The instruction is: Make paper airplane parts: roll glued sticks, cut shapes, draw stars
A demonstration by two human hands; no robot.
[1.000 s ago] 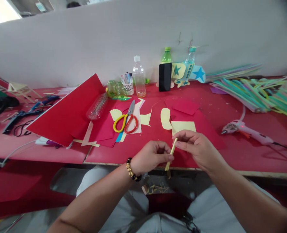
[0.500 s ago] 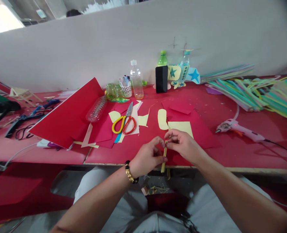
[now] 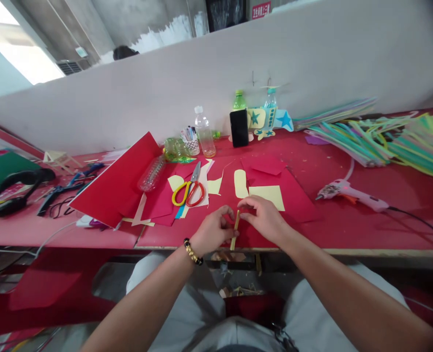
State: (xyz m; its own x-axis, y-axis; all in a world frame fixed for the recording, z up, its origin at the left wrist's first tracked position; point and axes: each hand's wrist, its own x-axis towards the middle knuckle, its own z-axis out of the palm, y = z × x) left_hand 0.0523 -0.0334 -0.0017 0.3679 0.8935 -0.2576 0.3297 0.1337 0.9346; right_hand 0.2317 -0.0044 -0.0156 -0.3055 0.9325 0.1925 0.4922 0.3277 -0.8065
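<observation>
A narrow yellow strip [image 3: 234, 234], apparently folded paper, stands nearly upright at the table's front edge. My left hand [image 3: 214, 231] pinches it between thumb and fingers along its middle. At its upper end the bent fingers and thumb of my right hand [image 3: 264, 218] close in on it; the exact contact is hard to make out. Just beyond my hands lie a pale yellow rectangle of paper [image 3: 270, 195] and a rounded yellow cutout [image 3: 240, 183]. Scissors [image 3: 189, 192] with one yellow and one red handle rest on paper scraps to the left.
To the right lies a pink glue gun [image 3: 352, 193] with a lit red light, near bundled coloured strips [image 3: 363, 139]. A black phone [image 3: 239, 128] leans by a decorated bottle plane [image 3: 271, 117]. Behind stands a clear bottle [image 3: 205, 132]; a red board [image 3: 117, 183] tilts at left.
The camera view has shifted, with more of the background above the partition showing. Both hands stay around the yellow strip, which now leans slightly differently.
</observation>
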